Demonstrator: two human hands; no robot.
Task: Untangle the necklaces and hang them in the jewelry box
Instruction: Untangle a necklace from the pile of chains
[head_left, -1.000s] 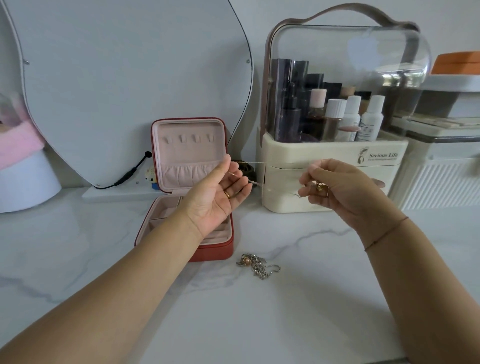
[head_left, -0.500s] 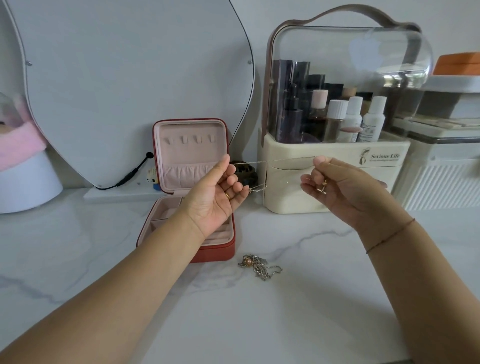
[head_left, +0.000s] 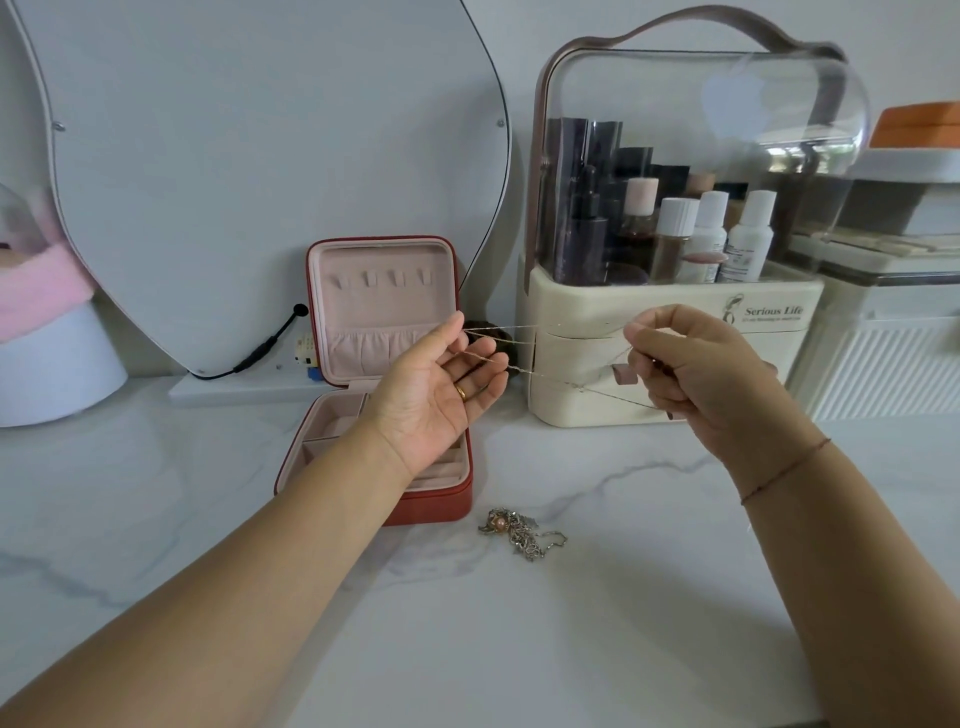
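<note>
Marble counter (head_left: 623, 597) fills the foreground, with a big mirror (head_left: 260, 182) leaning at the back left and a clear-topped cosmetics case (head_left: 571, 312) at the back right. Between them stands the red jewelry box (head_left: 441, 506), lid upright, with a row of small hooks (head_left: 382, 279) near the top of its pink lining.

One thin chain (head_left: 571, 326) is up off the counter, pulled taut between the two hands in front of the case. The right hand (head_left: 701, 364) is curled, thumb and forefinger pinching the chain. The left hand (head_left: 431, 395) lies palm up with fingers loosely spread. It catches the chain at the thumb tip, apparently pinched against the forefinger, though the strand is too fine to be sure. At least two strands run between the hands, so it is probably doubled or looped.

A small heap of necklaces (head_left: 514, 532) lies on the counter, below the hands and just right of the box's front corner, not yet sorted.

What matters for hanging is this: the chain's length runs side to side, roughly level, while the hooks sit up and to the left of the left hand's hold. That hand is directly over the box and far nearer the lid, so its end should lead to a hook while the right hand feeds slack.
</note>
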